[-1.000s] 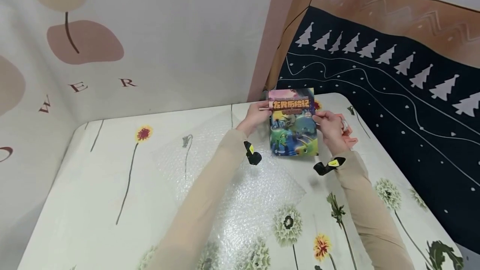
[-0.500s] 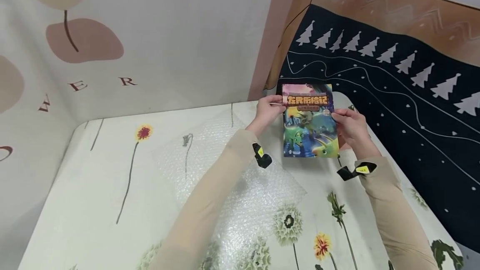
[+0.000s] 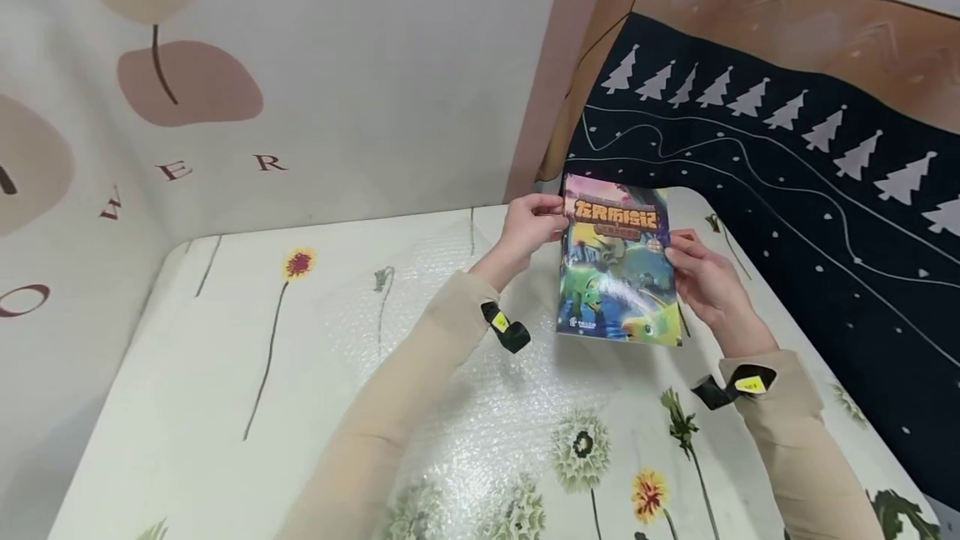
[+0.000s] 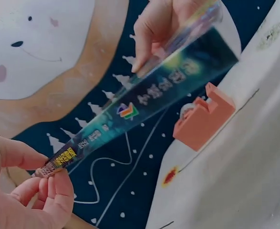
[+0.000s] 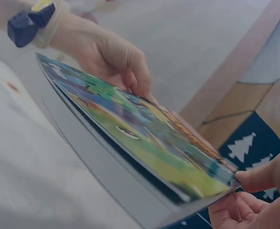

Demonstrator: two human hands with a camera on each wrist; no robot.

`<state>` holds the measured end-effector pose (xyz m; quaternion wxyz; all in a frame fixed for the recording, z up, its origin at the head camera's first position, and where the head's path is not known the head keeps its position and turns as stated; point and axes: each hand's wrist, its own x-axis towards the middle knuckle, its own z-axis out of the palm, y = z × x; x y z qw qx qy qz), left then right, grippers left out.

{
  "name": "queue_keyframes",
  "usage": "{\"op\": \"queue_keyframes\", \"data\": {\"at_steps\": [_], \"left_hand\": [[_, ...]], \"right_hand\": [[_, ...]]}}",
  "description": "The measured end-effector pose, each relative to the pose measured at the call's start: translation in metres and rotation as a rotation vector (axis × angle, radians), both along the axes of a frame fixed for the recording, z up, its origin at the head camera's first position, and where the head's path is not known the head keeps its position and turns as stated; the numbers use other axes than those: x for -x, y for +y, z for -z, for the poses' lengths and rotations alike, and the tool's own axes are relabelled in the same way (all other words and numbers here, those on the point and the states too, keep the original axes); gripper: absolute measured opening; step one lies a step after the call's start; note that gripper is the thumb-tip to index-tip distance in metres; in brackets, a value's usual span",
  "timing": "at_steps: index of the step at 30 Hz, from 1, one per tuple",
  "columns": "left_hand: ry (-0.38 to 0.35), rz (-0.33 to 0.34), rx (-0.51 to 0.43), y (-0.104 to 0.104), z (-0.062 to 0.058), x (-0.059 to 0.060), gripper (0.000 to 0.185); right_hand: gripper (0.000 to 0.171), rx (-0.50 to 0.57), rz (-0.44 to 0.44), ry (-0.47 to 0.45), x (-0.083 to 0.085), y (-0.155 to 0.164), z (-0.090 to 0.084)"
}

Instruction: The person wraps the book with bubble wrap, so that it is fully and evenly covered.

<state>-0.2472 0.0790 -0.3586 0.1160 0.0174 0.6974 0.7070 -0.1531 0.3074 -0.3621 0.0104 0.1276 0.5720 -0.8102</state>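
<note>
Both hands hold a colourful book (image 3: 618, 265) with cartoon dinosaurs and yellow-orange lettering on its cover, raised over the far right of the table. Thumb and fingers of the left hand (image 3: 521, 236) pinch its spine near the top; the left wrist view shows the dark, printed spine (image 4: 130, 112). At the opposite edge, the right hand (image 3: 708, 282) grips between thumb and fingers. The right wrist view shows the cover (image 5: 130, 126) tilted, with the pages slightly fanned at the lower corner.
A sheet of bubble wrap (image 3: 480, 407) lies on the flower-printed tablecloth (image 3: 217, 390). In the left wrist view, an orange tape dispenser (image 4: 204, 119) stands beyond the book. Fabric walls, one white (image 3: 375, 90) and one dark with trees (image 3: 750, 190), border the table's far and right sides.
The book has moved right in both hands, and its lower edge has come nearer and tilted. The orange tape dispenser, partly visible earlier behind the right hand, is now hidden in the head view.
</note>
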Motion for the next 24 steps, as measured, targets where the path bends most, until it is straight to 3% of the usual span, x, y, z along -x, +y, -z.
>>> {"op": "queue_keyframes", "data": {"at_steps": [4,12,24], "left_hand": [[-0.017,0.008,-0.006,-0.018,-0.003,-0.007,0.029],[-0.011,0.025,-0.003,-0.058,-0.004,-0.017,0.034],[-0.04,-0.046,-0.014,-0.12,0.007,-0.03,0.034]], "right_hand": [[0.018,0.035,-0.051,0.014,-0.006,-0.012,0.002],[0.014,0.059,-0.159,-0.05,-0.007,-0.04,0.007],[0.017,0.013,-0.249,-0.069,0.001,-0.093,0.027]]}}
